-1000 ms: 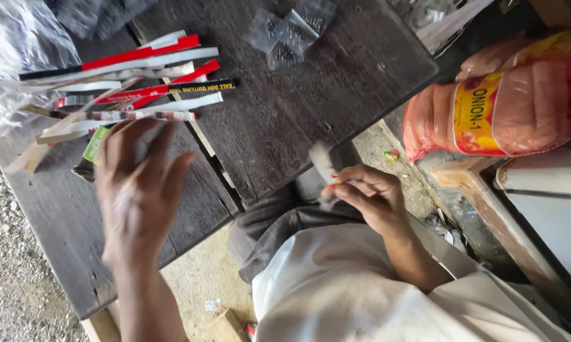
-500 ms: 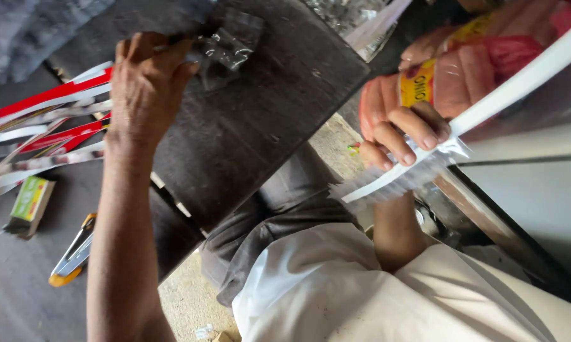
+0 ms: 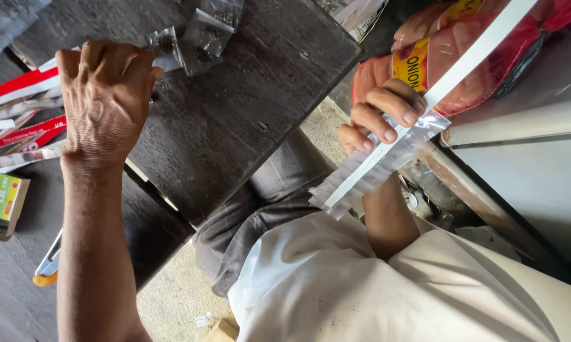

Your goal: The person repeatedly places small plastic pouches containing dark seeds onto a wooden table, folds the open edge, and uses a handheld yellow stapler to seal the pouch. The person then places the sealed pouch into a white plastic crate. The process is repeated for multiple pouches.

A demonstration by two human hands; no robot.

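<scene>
— Fingers first: what are they doing at the upper left of the frame?

— My left hand [image 3: 105, 95] is curled knuckles-up over the dark wooden table [image 3: 260, 107], fingertips closed on a small clear packet [image 3: 165, 47] with something dark inside. I pinch it at its edge, I think, because it lies flat on the boards and thin film lifts more easily from a corner. A second small packet [image 3: 212, 22] lies just beyond it, near the top edge.

— And the other hand?

— My right hand [image 3: 377, 117] sits at centre right, off the table and above my lap. It is shut on a white strip [image 3: 469, 60] with a stack of clear plastic sleeves [image 3: 367, 171] hanging from it. The strip runs diagonally to the upper right corner; the sleeves fan toward the lower left. Holding near the top of the stack keeps them from sliding apart, as I judge it.

— What is behind that strip?

— An orange-red sack [image 3: 437, 57] with a yellow label, in the upper right, against a pale surface.

— And at the left edge?

— Red and white strips [image 3: 16, 104] lie in a loose heap beside my wrist, a small green and yellow box [image 3: 5, 202] below them, and a stapler-like tool [image 3: 48, 269] with an orange tip lower still. All sit near my left arm, apart from the packet I grip.
</scene>
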